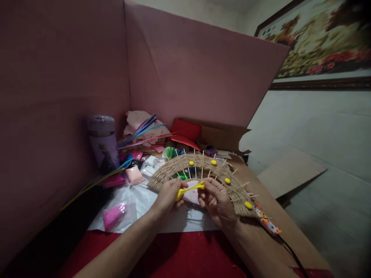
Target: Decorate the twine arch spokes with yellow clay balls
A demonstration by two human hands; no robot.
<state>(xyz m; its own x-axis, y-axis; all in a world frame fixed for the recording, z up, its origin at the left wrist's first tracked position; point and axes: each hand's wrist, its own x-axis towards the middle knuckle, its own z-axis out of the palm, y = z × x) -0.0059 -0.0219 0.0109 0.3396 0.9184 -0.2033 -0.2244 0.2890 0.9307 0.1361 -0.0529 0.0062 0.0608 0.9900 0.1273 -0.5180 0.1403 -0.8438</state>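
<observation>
A lump of yellow modelling clay (pixel 191 188) is stretched thin between my two hands, thicker at both ends. My left hand (pixel 169 193) pinches one end, and my right hand (pixel 216 199) pinches the other. Just beyond them lies an arched piece woven from brown cord (pixel 174 165), with thin wooden sticks poking out along its edges. Several yellow clay dots (pixel 227 180) sit spaced along the arch. My right hand covers part of its inner edge. Beneath the hands, a pink patterned piece (pixel 191 193) shows in part.
A purple tumbler (pixel 103 143) stands at the left near pipe cleaners (pixel 145 129). Bagged clay in pink (pixel 114 217) and peach (pixel 135 175) lies on white sheeting (pixel 139 220). A patterned handle with a black cord (pixel 268 221) rests on cardboard (pixel 290 235) at right. Pink panels (pixel 188 69) rise behind.
</observation>
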